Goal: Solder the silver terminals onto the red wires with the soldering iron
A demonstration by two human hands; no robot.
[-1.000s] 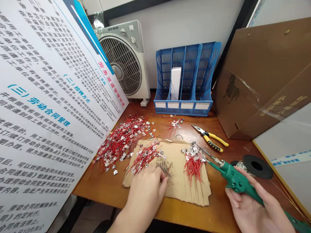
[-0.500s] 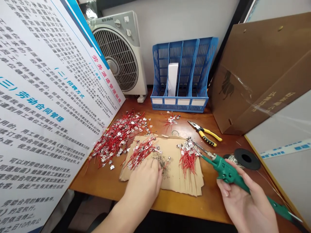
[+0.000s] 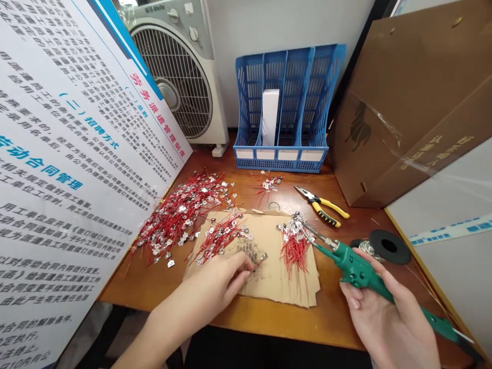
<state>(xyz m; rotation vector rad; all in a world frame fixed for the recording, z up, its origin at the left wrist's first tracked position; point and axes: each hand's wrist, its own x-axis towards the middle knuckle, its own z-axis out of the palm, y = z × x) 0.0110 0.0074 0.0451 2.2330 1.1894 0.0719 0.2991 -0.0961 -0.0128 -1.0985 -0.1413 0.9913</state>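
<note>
My left hand (image 3: 225, 279) pinches a short red wire with a small metal terminal (image 3: 263, 258) at its tip, low over the cardboard (image 3: 269, 293). Dark specks mark the cardboard around the fingertips. Closed around the green soldering gun (image 3: 355, 266) is my right hand (image 3: 388, 318); the gun's metal tip points left, close to a bundle of red wires with terminals (image 3: 295, 248) on the cardboard's right side. Another group of red wires (image 3: 219, 238) rests on the left part of the cardboard, just beyond my left hand.
A large heap of red wires (image 3: 180, 215) lies at left, a small cluster (image 3: 269, 183) farther back. Yellow-handled pliers (image 3: 323, 206) and a solder spool (image 3: 390, 247) are at right. Behind stand a box fan (image 3: 172, 77), blue file rack (image 3: 280, 159) and brown box (image 3: 403, 102).
My left hand has turned and drawn slightly left, so its pinched fingertips and the wire show more plainly. The right hand holds the soldering gun almost unmoved. The whole view has shifted a little.
</note>
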